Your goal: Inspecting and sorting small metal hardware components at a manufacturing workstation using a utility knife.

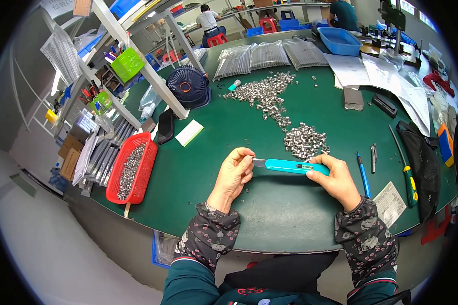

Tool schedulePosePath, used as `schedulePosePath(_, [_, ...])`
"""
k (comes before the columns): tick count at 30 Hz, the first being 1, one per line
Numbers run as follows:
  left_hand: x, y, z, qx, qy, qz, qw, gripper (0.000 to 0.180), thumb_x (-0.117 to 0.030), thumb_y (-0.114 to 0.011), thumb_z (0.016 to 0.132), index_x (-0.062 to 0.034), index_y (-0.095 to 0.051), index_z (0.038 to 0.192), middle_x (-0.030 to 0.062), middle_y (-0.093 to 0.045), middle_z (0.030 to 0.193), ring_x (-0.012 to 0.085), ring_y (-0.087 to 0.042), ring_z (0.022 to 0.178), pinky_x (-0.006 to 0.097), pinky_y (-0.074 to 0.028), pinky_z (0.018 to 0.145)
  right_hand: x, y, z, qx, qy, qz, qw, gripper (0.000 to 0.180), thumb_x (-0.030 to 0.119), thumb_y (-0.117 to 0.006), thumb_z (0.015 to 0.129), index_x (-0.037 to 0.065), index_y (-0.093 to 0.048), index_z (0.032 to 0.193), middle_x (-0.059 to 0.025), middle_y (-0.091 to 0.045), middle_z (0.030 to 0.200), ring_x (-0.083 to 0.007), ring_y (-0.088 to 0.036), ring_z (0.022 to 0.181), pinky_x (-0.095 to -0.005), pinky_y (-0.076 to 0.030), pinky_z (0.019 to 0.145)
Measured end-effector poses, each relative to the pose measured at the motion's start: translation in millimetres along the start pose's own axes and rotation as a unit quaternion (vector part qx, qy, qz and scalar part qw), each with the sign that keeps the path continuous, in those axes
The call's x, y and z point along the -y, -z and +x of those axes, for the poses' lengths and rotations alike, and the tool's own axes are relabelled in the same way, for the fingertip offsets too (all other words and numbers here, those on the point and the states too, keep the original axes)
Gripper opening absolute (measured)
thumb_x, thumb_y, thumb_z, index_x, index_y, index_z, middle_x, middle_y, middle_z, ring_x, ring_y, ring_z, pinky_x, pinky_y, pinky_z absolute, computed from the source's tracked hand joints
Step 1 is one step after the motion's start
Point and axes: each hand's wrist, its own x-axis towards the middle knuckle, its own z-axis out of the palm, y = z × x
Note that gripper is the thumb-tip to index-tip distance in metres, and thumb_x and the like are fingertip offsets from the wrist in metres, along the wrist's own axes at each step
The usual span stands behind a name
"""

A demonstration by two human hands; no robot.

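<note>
My right hand (334, 180) is wrapped round the handle of a turquoise utility knife (285, 165), which lies level with its blade (259, 162) out and pointing left. At the blade's tip, my left hand (234, 174) is closed in a pinch of thumb and forefinger; whatever sits between those fingertips is too small to make out. Just beyond the knife is a small heap of short silvery metal sleeves (305, 141). A larger spread of the same sleeves (262, 94) reaches farther back, with a small turquoise-and-white container (234, 85) at its left edge.
At left, a red basket (146, 170) holds more metal pieces, near a phone (165, 126), a notepad (189, 133) and a dark fan (188, 86). On the right lie a blue pen (363, 174), a screwdriver (408, 178) and a printed card (390, 205). Bagged rods (267, 55) and a blue bin (339, 40) stand behind.
</note>
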Motion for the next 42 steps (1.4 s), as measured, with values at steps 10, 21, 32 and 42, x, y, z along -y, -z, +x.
schedulePosePath(10, [1,3,-1,-0.016,0.016,0.037,0.999,0.013,-0.015,-0.056,0.085,-0.0028,-0.054,0.089,-0.0024,-0.045,0.066,0.0024,-0.038,0.052,0.013,-0.028,0.038,-1,-3,-1,-0.046,0.038,-0.067,0.996,0.025,0.017,-0.068,0.069,0.002,-0.06,0.086,-0.0108,-0.059,0.077,-0.0249,-0.058,0.067,-0.0323,-0.045,0.057])
schedulePosePath(21, [0,4,1,-0.032,0.033,0.046,0.998,0.014,-0.016,-0.055,0.086,-0.0024,-0.055,0.087,-0.0006,-0.048,0.067,0.0023,-0.041,0.051,0.013,-0.028,0.037,6,-5,-4,-0.123,0.16,-0.157,0.967,0.024,0.016,-0.068,0.067,0.003,-0.057,0.085,-0.0102,-0.056,0.075,-0.0266,-0.056,0.061,-0.0336,-0.043,0.053])
schedulePosePath(32, [-2,6,1,-0.077,0.025,-0.026,0.996,0.02,-0.026,-0.051,0.088,-0.0059,-0.052,0.085,-0.0003,-0.047,0.073,0.0049,-0.04,0.055,0.015,-0.03,0.039,8,-4,-4,-0.151,0.238,-0.248,0.927,0.03,0.005,-0.07,0.062,0.004,-0.054,0.088,-0.01,-0.053,0.075,-0.0275,-0.054,0.065,-0.0347,-0.043,0.055])
schedulePosePath(42, [-1,8,2,-0.065,0.013,-0.029,0.997,0.015,-0.022,-0.048,0.089,-0.007,-0.051,0.089,0.0011,-0.047,0.076,0.0061,-0.039,0.054,0.016,-0.028,0.038,8,-5,-7,-0.048,0.213,-0.313,0.924,0.026,0.013,-0.068,0.067,0.006,-0.056,0.089,-0.0088,-0.053,0.075,-0.0263,-0.055,0.064,-0.035,-0.042,0.053])
